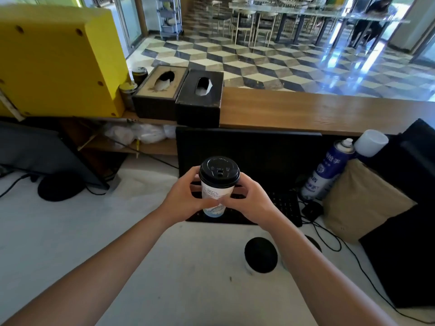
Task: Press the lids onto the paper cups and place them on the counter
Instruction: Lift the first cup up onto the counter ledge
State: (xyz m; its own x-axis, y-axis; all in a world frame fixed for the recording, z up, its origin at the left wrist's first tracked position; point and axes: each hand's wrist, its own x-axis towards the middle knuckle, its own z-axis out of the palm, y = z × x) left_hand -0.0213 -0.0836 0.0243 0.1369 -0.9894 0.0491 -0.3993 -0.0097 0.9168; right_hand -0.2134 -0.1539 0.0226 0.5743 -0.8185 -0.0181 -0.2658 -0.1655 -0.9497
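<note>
A white printed paper cup (215, 196) with a black lid (219, 171) seated on its rim is held upright in the air above a black keyboard. My left hand (182, 196) wraps its left side and my right hand (250, 201) wraps its right side. A second cup with a black lid (260, 254) stands on the white work surface (188, 267) near my right forearm. Another dark lid edge (314, 243) peeks out behind that forearm. The raised wooden counter (317, 109) runs across the view beyond the cup.
Two dark tissue boxes (179, 95) sit on the counter's left end beside a yellow box (58, 60). A black monitor (247, 149), keyboard (282, 208), spray can (327, 170), brown paper bag (362, 201) and cables crowd the right side.
</note>
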